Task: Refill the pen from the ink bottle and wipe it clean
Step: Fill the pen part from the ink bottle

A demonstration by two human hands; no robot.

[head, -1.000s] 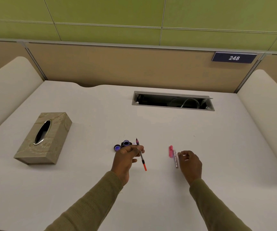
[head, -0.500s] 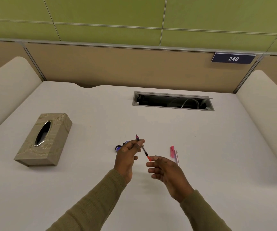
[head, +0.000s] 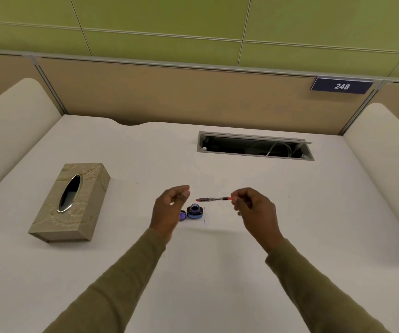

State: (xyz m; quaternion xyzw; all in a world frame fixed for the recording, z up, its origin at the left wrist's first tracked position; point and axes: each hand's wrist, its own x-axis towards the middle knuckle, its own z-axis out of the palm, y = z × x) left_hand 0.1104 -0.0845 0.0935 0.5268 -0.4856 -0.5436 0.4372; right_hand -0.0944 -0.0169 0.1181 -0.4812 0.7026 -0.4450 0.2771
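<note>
Bottle (head: 194,211): uncapped, cap (head: 182,215) beside it.
Pen (head: 214,199): right hand (head: 253,207) pinches its red end.
Left hand (head: 169,207): loosely curled, empty.
Left to do: likely filling, wiping.

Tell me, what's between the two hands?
The head view shows the pen, pinched by the right hand, pointing at the left hand, and the open ink bottle below it.
</note>
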